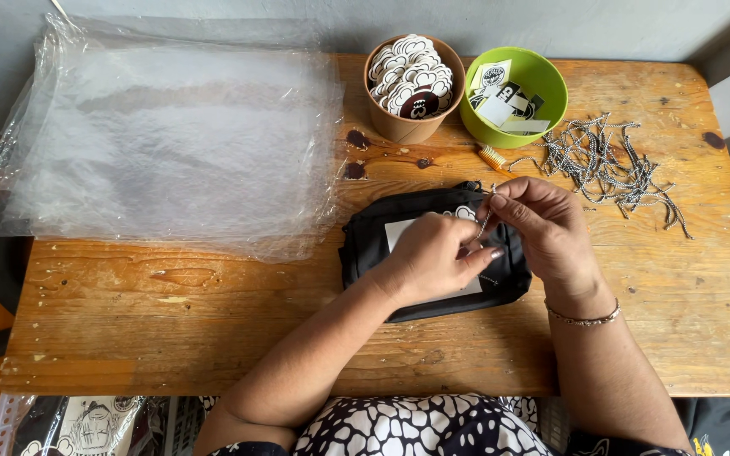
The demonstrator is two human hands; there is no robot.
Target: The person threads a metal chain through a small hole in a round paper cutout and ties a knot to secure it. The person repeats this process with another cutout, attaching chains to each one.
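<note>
Right then, I saw both hands working over a small black fabric pouch [433, 253] lying near the middle of the worn wooden counter [171, 321]. My left hand [428, 257] rested on the pouch, its grip pinched on a thin black-and-white twisted cord [485, 221]. My right hand [542, 228] was clenched on the same cord higher up. Behind the pouch stood a brown paper cup of round stickers [414, 84] and a green bowl of printed tags [513, 95]. A loose heap of matching cords [606, 160] lay to the right, clear plastic bags [162, 135] stacked to the left.
</note>
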